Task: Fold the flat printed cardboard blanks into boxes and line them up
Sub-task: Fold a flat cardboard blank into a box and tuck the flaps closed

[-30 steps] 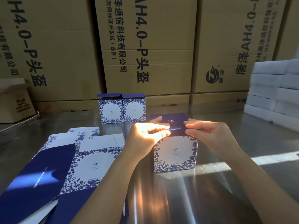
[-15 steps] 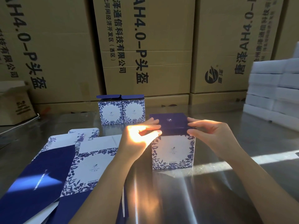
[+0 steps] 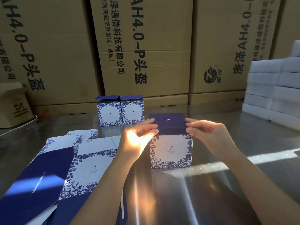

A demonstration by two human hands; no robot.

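Observation:
A white box with blue floral print (image 3: 171, 151) stands upright on the metal table, its dark blue lid flap (image 3: 168, 123) folded over the top. My left hand (image 3: 138, 140) pinches the lid's left edge, lit by a patch of sun. My right hand (image 3: 209, 135) pinches the lid's right front corner. Two folded boxes (image 3: 120, 113) stand side by side farther back, their lids raised. Several flat printed blanks (image 3: 65, 168) lie fanned out at the left, partly under my left forearm.
Large brown shipping cartons (image 3: 146, 46) wall off the back of the steel table (image 3: 243, 184). A stack of white foam blocks (image 3: 274, 88) sits at the right. A small open carton (image 3: 13, 108) stands at the far left.
The lid flap has come down flatter over the box top, and both hands have shifted from its front edge out to its left and right sides.

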